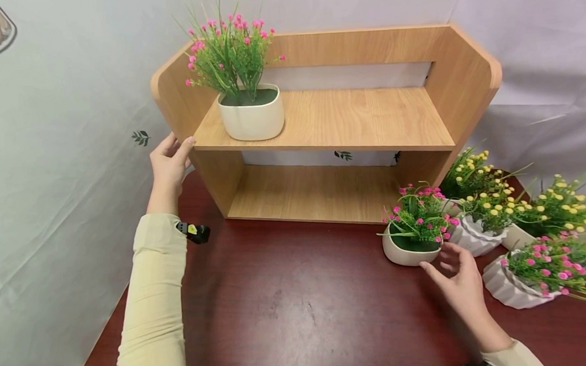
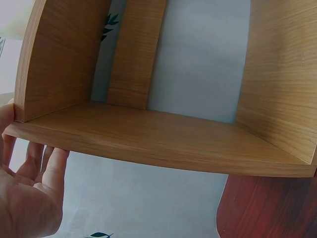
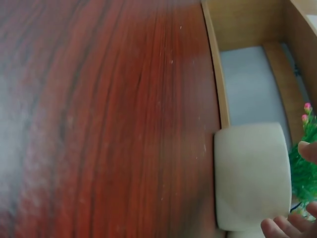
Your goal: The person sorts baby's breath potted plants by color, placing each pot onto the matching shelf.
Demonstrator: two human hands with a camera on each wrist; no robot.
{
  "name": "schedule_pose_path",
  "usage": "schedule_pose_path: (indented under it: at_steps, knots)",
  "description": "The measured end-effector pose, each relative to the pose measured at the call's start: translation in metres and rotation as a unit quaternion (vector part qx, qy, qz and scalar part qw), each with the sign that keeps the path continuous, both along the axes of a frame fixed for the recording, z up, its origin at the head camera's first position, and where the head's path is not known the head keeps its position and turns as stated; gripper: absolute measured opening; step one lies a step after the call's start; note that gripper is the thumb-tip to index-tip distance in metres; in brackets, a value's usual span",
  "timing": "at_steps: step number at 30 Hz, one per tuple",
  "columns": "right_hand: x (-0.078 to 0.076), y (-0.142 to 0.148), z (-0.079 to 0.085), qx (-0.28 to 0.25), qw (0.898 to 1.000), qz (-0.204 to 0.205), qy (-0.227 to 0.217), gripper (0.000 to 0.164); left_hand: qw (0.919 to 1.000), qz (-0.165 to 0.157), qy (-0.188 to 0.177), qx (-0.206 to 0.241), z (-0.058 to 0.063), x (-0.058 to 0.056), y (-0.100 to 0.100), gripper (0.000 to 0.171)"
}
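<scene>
My left hand (image 1: 169, 164) grips the left side panel of a light wooden shelf (image 1: 321, 146), thumb at the front edge and fingers round the outer face. The left wrist view shows the hand (image 2: 37, 193) at that panel's edge. Close to the shelf's lower right front, a small white oval pot (image 1: 411, 254) with pink flowers stands upright on the table. Beside its right end is my right hand (image 1: 459, 285), thumb and fingers spread, fingertips right at the pot's side. The right wrist view shows the pot (image 3: 252, 176) with fingers (image 3: 285, 228) near its rim.
A larger white pot (image 1: 252, 119) with pink flowers stands on the upper shelf board, at the left. Right of the shelf cluster several potted plants, including a ribbed white pot (image 1: 512, 290) with pink flowers and others with yellow flowers (image 1: 493, 209). The tabletop (image 1: 299, 304) is dark red wood.
</scene>
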State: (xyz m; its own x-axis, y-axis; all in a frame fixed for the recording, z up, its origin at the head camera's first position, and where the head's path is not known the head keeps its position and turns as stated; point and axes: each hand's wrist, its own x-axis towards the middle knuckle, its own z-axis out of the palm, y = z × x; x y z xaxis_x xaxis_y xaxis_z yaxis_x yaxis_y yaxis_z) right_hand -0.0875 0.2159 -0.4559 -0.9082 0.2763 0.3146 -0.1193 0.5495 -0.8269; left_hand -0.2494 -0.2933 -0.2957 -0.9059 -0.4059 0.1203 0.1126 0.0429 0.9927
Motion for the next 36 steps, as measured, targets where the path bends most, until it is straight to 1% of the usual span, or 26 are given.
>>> schedule_pose_path:
  at_steps: [4,8,12,17,22,25,29,33,36]
  knots:
    - [-0.004,0.004,-0.002,-0.013,0.999,0.006,-0.041,0.066,1.0000,0.000,0.005,0.006,0.000,0.000,0.000,0.049]
    - [-0.008,0.006,-0.007,-0.022,0.995,0.032,-0.088,0.078,0.9999,0.000,0.009,0.006,-0.001,0.000,-0.001,0.049]
    - [-0.011,0.008,-0.011,-0.022,0.992,0.055,-0.108,0.089,0.9999,-0.003,0.011,0.007,-0.001,0.000,-0.001,0.049]
    - [-0.019,0.009,-0.014,-0.021,0.990,0.070,-0.119,0.094,0.9999,-0.003,0.010,0.007,0.000,0.002,-0.001,0.050]
    - [-0.026,0.010,-0.016,-0.038,0.988,0.082,-0.127,0.099,0.9999,-0.003,0.011,0.009,0.000,0.003,-0.001,0.050]
    - [-0.030,0.011,-0.017,-0.044,0.987,0.092,-0.123,0.100,0.9998,-0.005,0.014,0.016,-0.001,0.002,-0.001,0.050]
    - [-0.034,0.013,-0.019,-0.043,0.988,0.107,-0.104,0.096,0.9996,-0.009,0.018,0.021,-0.002,0.000,-0.002,0.050]
    - [-0.035,0.014,-0.020,-0.035,0.989,0.101,-0.097,0.097,0.9998,-0.008,0.015,0.014,-0.003,0.000,-0.003,0.051]
    - [-0.036,0.014,-0.020,-0.031,0.990,0.098,-0.097,0.096,0.9997,-0.008,0.016,0.019,-0.003,0.000,-0.003,0.050]
